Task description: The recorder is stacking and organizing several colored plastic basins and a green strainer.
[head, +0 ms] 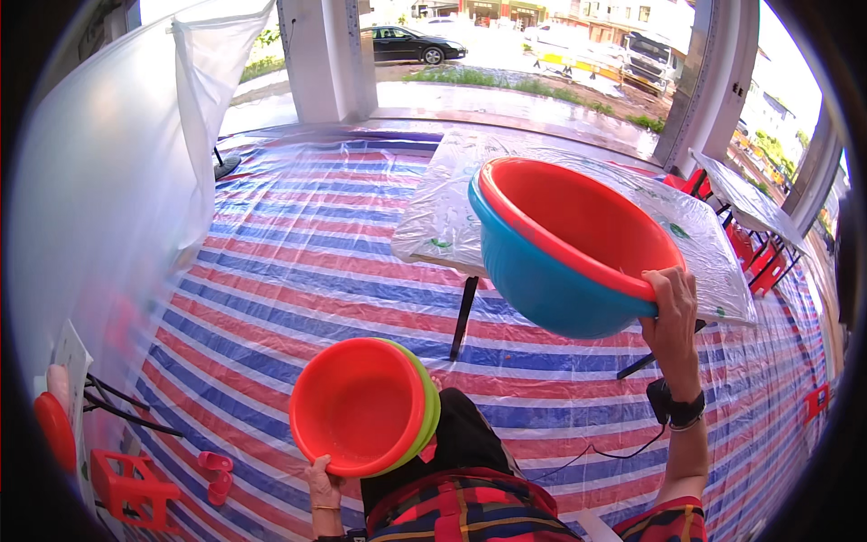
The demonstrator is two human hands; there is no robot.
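Note:
My right hand (670, 318) grips the rim of a large red plastic basin (576, 217) nested in a blue basin (542, 284). The pair tilts in front of the table covered with clear plastic film (440, 203); I cannot tell whether it touches the tabletop. Low on the left, my left hand (323, 477) holds a smaller red plastic basin (359, 406) by its near rim. Green basins (431, 413) show behind that red one, stacked with it. Both red basins look empty inside. The fingers of each hand are partly hidden by the rims.
Striped plastic sheeting (257, 325) covers the floor. A translucent plastic curtain (115, 169) hangs at left. Below it are a red stool (135, 488) and pink slippers (217, 477). At right stands another film-covered table (752, 196) with red stools (765, 264). A cable (596, 450) trails from my right wrist.

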